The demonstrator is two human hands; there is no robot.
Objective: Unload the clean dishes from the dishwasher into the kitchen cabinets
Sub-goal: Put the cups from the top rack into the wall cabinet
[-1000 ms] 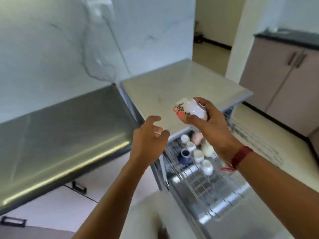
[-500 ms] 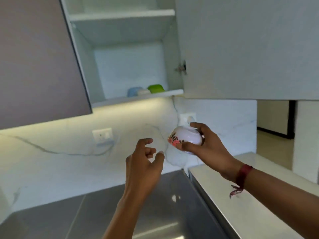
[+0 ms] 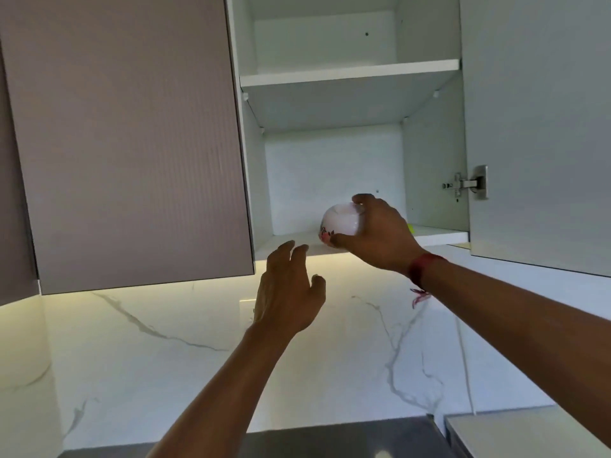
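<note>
A small white bowl point(image 3: 340, 220) with a red flower pattern is held upside down in my right hand point(image 3: 380, 236), right at the front edge of the lower shelf point(image 3: 439, 234) of the open wall cabinet. My left hand point(image 3: 287, 292) floats just below and left of the bowl, fingers spread, holding nothing. A sliver of something green point(image 3: 411, 228) shows on the shelf behind my right hand. The dishwasher is out of view.
The cabinet's open door point(image 3: 535, 127) hangs at the right with its hinge point(image 3: 469, 185). A closed brown cabinet door point(image 3: 125, 137) is at the left. An upper shelf point(image 3: 347, 74) is bare. Marble backsplash point(image 3: 165, 358) and a steel counter point(image 3: 330, 438) lie below.
My view has swung up from the dishwasher rack to the wall cabinet. My right hand has lifted the bowl up to the lower shelf, and my left hand rose beneath it.
</note>
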